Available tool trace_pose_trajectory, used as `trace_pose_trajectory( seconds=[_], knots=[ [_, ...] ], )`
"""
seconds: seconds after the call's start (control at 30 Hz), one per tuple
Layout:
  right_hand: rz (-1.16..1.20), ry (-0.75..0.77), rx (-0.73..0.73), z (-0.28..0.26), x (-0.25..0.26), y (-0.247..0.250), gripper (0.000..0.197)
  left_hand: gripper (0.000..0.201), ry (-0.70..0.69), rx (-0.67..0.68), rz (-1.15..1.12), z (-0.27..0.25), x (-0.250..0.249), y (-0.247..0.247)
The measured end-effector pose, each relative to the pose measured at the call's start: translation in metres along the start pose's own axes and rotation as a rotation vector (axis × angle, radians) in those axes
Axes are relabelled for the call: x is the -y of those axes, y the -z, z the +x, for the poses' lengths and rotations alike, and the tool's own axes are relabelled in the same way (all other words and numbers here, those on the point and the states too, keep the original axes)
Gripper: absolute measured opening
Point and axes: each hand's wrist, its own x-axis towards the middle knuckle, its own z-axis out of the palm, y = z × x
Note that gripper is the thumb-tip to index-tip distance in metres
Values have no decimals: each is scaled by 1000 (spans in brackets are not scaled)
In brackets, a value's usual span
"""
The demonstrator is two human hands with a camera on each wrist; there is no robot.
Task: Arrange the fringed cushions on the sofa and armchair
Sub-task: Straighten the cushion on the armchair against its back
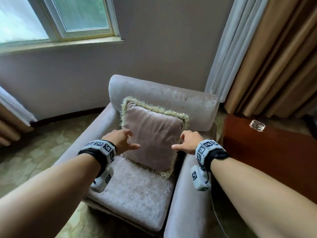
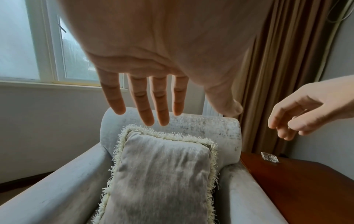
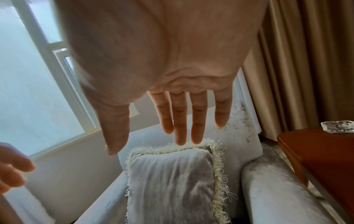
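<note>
A grey-mauve cushion [image 1: 152,134] with a pale fringe leans upright against the back of a grey velvet armchair [image 1: 164,98], standing on the seat. My left hand [image 1: 122,140] hovers at the cushion's left edge with fingers spread and relaxed, holding nothing. My right hand [image 1: 187,141] hovers at its right edge, fingers loosely extended. The left wrist view has the straight fingers [image 2: 145,109] above the cushion [image 2: 162,174], apart from it. In the right wrist view the fingers [image 3: 180,121] hang above the cushion's [image 3: 172,181] top fringe.
A dark red wooden side table [image 1: 267,155] stands right of the armchair with a clear glass object [image 1: 257,125] on it. Tan and white curtains [image 1: 267,57] hang behind the table. A window [image 1: 56,18] is at upper left. Patterned carpet [image 1: 37,157] lies left of the chair.
</note>
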Motion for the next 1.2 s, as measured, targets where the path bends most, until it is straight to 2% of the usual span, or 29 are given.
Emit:
trace_pose_trajectory(
  seconds=[0.27,0.4,0.53,0.67,0.8,0.97,1.1,1.2],
  knots=[
    [49,-74,45,91,7,-14,75,85,54,98,20,99,34,-11],
    [79,-143,92,131,13,-39,73,94,64,155,4,152,59,-26],
    [100,-278,140,173,12,-77,80,101,62,257,2,220,94,-58],
    [132,-433,208,219,9,-126,98,108,89,326,-24,291,129,-102],
    [205,-582,192,265,6,-170,120,117,166,325,-79,347,166,-140],
    [235,-722,162,302,-8,-206,149,144,253,338,-211,407,191,-173],
    [288,-740,144,321,-15,-219,151,119,273,335,-427,419,189,-196],
    [341,-731,105,329,-19,-225,152,115,298,281,-580,431,190,-208]
  ],
)
